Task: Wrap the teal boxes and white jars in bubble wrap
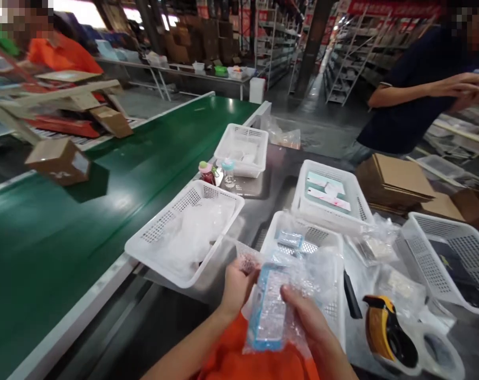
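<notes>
At the near edge of a dark grey tabletop (281, 182), a worker in orange holds up a flat blue-and-white packet in clear bubble wrap (271, 311), in front of a white perforated plastic basket (340, 279). The worker's left hand (236, 287) has thumb and fingers drawn together on the clear wrapping at the packet's upper left; the right hand (304, 312) clasps its right side, thumb across the front, the other fingers hidden behind. Along the tabletop's left edge, bordering a green conveyor belt (163, 153), sits a second white basket (150, 249) filled with translucent plastic, and toward the far left corner stands a small bottle with a pink-and-green top (208, 174). Nearer the right edge lies a yellow-and-black tape dispenser (384, 327), just beside a black handle (352, 295). Beyond the table's right side, a person in a dark shirt (417, 89) raises both hands.
</notes>
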`<state>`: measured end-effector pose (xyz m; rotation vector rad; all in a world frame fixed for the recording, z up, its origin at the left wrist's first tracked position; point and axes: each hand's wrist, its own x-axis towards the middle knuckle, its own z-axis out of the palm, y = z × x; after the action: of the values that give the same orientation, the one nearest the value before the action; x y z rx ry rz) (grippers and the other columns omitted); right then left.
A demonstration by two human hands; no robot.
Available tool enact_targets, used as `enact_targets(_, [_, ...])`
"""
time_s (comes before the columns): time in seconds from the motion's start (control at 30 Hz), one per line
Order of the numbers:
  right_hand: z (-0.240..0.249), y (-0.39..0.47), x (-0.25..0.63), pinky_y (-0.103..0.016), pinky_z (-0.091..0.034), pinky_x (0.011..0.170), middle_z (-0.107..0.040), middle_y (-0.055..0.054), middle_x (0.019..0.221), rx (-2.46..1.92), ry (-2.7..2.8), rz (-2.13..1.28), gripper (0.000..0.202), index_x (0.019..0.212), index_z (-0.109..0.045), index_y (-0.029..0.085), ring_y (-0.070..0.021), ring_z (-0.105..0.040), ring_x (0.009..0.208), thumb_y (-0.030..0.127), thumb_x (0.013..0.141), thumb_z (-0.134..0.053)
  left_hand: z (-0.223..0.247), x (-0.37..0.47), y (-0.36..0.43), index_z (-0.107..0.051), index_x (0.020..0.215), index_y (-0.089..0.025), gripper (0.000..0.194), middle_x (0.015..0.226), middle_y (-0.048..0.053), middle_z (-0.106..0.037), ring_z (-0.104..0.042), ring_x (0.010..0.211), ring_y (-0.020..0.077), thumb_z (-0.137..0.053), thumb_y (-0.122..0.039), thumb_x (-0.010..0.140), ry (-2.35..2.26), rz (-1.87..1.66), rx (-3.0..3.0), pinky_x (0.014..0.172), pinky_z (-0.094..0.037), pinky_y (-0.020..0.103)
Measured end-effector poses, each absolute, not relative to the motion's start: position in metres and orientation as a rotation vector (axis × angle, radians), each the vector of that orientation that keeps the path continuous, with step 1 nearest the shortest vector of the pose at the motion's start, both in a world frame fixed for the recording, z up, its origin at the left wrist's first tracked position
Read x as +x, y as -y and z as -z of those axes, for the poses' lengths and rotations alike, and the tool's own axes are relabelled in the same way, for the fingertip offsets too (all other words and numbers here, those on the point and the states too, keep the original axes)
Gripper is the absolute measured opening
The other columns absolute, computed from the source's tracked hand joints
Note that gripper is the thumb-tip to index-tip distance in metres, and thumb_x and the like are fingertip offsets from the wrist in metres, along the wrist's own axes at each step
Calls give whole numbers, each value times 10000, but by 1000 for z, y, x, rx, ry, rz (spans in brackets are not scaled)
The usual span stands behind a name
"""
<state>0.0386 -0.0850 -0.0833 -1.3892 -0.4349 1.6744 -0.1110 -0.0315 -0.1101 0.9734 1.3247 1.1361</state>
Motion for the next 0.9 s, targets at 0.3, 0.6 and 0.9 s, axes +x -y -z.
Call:
enact_targets(0.3, [89,85,20,-435,-554,843,-758,-114,881,-1147,229,-1796,516,963,-723,154,-325,-693,971,571,660,-745,127,-100,54,-649,1020,-214,458,1138,79,-692,-596,1147,283,-740,-513,684,-1384,-1211,638,1045,-428,416])
enact_targets(0.6, [105,67,48,-379,-502,924,-754,-59,938,-1418,393,-1370,516,831,-728,175,-271,-670,968,535,491,-874,144,-129,95,-586,584,-217,439,567,33,-592,-555,547,189,-675,-641,648,-1055,-530,709,542,-408,320])
enact_targets(0.9, [107,79,57,-371,-521,827,-742,-58,837,-1344,513,-1610,532,898,-743,163,-229,-674,791,542,542,-859,120,-120,38,-611,881,-179,228,873,49,-635,-594,720,175,-626,-200,655,-1224,-655,1439,620,-446,267])
